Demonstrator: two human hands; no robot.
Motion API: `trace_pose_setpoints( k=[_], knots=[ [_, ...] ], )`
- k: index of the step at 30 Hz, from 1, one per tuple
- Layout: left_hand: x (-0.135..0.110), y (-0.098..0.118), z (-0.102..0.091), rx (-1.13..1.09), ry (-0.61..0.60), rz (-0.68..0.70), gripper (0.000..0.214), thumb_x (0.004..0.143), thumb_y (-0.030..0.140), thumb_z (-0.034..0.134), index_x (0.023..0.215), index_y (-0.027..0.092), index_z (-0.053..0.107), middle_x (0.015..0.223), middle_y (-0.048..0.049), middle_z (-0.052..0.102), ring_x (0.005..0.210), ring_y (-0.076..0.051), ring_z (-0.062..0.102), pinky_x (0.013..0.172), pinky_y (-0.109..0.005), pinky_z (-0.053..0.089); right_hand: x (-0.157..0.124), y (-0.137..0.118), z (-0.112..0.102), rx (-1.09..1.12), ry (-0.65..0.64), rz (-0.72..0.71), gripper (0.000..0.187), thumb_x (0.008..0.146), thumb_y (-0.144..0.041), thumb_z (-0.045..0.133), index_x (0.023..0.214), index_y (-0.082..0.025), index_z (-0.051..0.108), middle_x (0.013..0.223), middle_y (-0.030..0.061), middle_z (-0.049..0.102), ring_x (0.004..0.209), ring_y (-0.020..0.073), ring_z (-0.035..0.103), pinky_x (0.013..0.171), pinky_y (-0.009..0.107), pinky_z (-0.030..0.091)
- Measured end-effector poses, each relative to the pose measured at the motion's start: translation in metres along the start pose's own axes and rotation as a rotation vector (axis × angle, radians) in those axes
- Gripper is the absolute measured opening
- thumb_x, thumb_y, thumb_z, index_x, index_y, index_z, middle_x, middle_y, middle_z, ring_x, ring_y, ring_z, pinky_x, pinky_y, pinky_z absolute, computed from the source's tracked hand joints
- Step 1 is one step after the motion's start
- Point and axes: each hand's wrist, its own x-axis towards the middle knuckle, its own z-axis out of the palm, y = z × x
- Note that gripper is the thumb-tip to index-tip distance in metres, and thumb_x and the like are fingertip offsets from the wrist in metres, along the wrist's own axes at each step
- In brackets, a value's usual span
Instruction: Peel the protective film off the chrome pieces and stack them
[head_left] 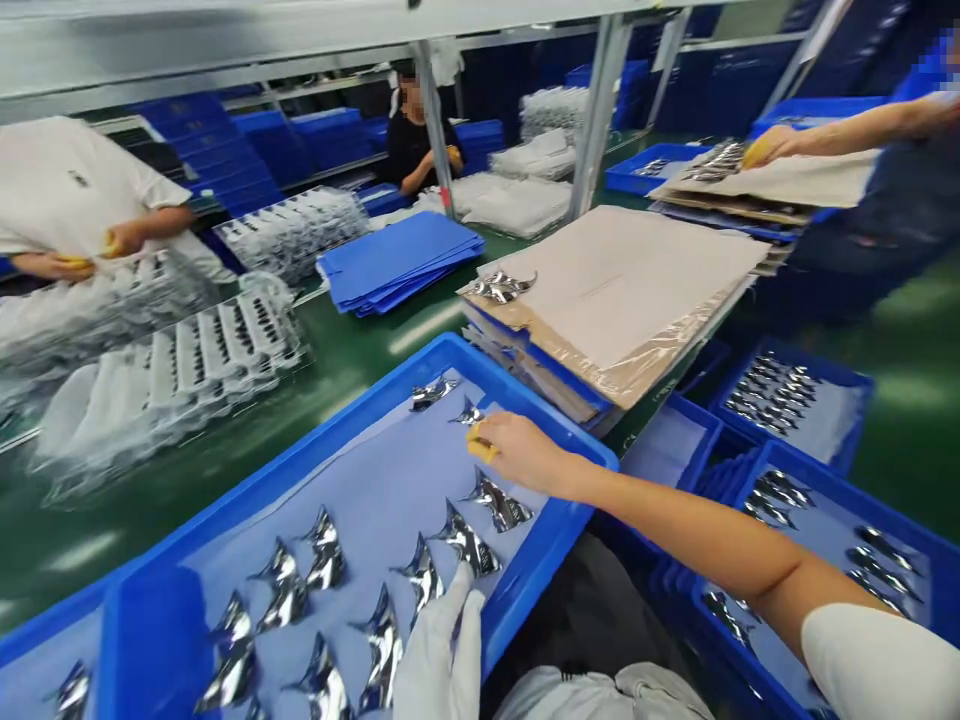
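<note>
My right hand (517, 452), with yellow finger cots, reaches in from the right over a blue tray (536, 590). Its fingers are pinched at a shiny chrome part (469, 411), whose lower end they hide. My left hand (442, 655), in a white glove, is at the tray's near side with fingers stretched forward. Its fingertips touch or nearly touch the lower edge of a pointed chrome part (466, 542). Several similar parts lie on the tray's pale liner, among them one (501, 502) just below my right hand. Another small chrome piece (433, 393) lies near the far corner.
Behind the tray stands a cardboard-topped stack (622, 270) with chrome pieces on its corner. Blue sheets (401, 255) and bagged parts (187, 365) lie on the green table. Blue trays (795, 400) fill the right side. Several co-workers are nearby; one person's hand (772, 147) is at upper right.
</note>
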Motion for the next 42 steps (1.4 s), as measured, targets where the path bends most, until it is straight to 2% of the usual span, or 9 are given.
trace_pose_setpoints(
  k=[8,20,25,28,31,33,37,40,42],
  knots=[
    [-0.001,-0.015,0.007,0.06,0.087,0.169,0.035,0.097,0.034,0.052,0.13,0.03,0.065,0.092,-0.0081,0.074,0.085,-0.025,0.072,0.077,-0.037,0.058,0.068,0.007,0.022,-0.37,-0.14,-0.131,0.029,0.089,0.005,0.043,0.102,-0.004,0.068,0.109,0.0211,0.065,0.111,0.0297,0.054,0.092,0.042,0.038],
    [-0.001,-0.013,0.004,0.0,0.046,0.149,0.035,0.098,0.027,0.052,0.133,0.025,0.059,0.11,-0.0068,0.073,0.103,-0.02,0.069,0.097,-0.039,0.053,0.061,0.038,0.038,-0.468,-0.155,-0.241,0.03,0.092,0.002,0.043,0.107,-0.006,0.068,0.101,0.0175,0.063,0.098,0.0254,0.053,0.082,0.036,0.032],
    [-0.002,-0.006,-0.001,-0.134,0.059,0.069,0.031,0.099,0.032,0.051,0.126,0.027,0.064,0.122,-0.0051,0.071,0.114,-0.022,0.066,0.106,-0.042,0.049,0.052,0.022,0.02,-0.417,-0.069,-0.26,0.028,0.094,-0.002,0.043,0.102,-0.007,0.07,0.1,0.0176,0.064,0.1,0.0277,0.056,0.085,0.038,0.037],
    [0.002,0.001,-0.011,-0.335,0.115,-0.091,0.036,0.099,0.037,0.05,0.129,0.025,0.064,0.124,-0.0067,0.07,0.112,-0.02,0.066,0.101,-0.037,0.052,0.027,-0.01,0.004,-0.205,0.033,-0.28,0.027,0.099,-0.011,0.043,0.112,-0.013,0.067,0.104,0.0127,0.066,0.102,0.0236,0.059,0.089,0.037,0.044],
    [0.009,0.008,-0.029,-0.658,0.228,-0.313,0.045,0.096,0.043,0.056,0.136,0.024,0.06,0.122,-0.0078,0.069,0.102,-0.019,0.066,0.094,-0.033,0.053,-0.005,-0.051,-0.006,0.451,0.093,-0.322,0.017,0.097,-0.019,0.053,0.104,-0.019,0.068,0.099,0.0058,0.069,0.093,0.0177,0.065,0.084,0.031,0.051],
    [0.013,0.011,-0.042,-0.865,0.211,-0.326,0.051,0.093,0.044,0.061,0.14,0.023,0.056,0.115,-0.0077,0.07,0.093,-0.018,0.066,0.09,-0.031,0.054,-0.024,-0.076,-0.007,0.727,0.036,-0.388,0.014,0.097,-0.024,0.056,0.098,-0.021,0.07,0.094,0.0033,0.071,0.087,0.0159,0.067,0.079,0.029,0.054],
    [0.017,0.016,-0.055,-1.158,0.051,-0.256,0.057,0.085,0.035,0.073,0.139,0.023,0.058,0.114,-0.0082,0.07,0.083,-0.016,0.067,0.08,-0.029,0.056,-0.045,-0.103,0.003,0.853,0.032,-0.42,0.016,0.097,-0.028,0.056,0.102,-0.022,0.07,0.089,0.0031,0.069,0.083,0.0151,0.065,0.078,0.029,0.055],
    [0.015,0.014,-0.057,-1.172,0.098,-0.274,0.057,0.085,0.031,0.073,0.139,0.024,0.057,0.097,-0.0043,0.07,0.066,-0.012,0.062,0.065,-0.026,0.056,-0.053,-0.104,0.011,0.849,0.093,-0.274,0.023,0.097,-0.031,0.057,0.116,-0.021,0.065,0.088,0.0029,0.067,0.08,0.0147,0.063,0.077,0.029,0.056],
    [0.013,0.01,-0.058,-1.157,0.171,-0.272,0.057,0.085,0.029,0.072,0.14,0.025,0.056,0.084,-0.0003,0.066,0.059,-0.009,0.056,0.058,-0.023,0.052,-0.058,-0.103,0.012,0.86,0.009,-0.258,0.022,0.098,-0.032,0.056,0.113,-0.02,0.065,0.089,0.0028,0.069,0.08,0.0143,0.064,0.076,0.027,0.055]
  ],
)
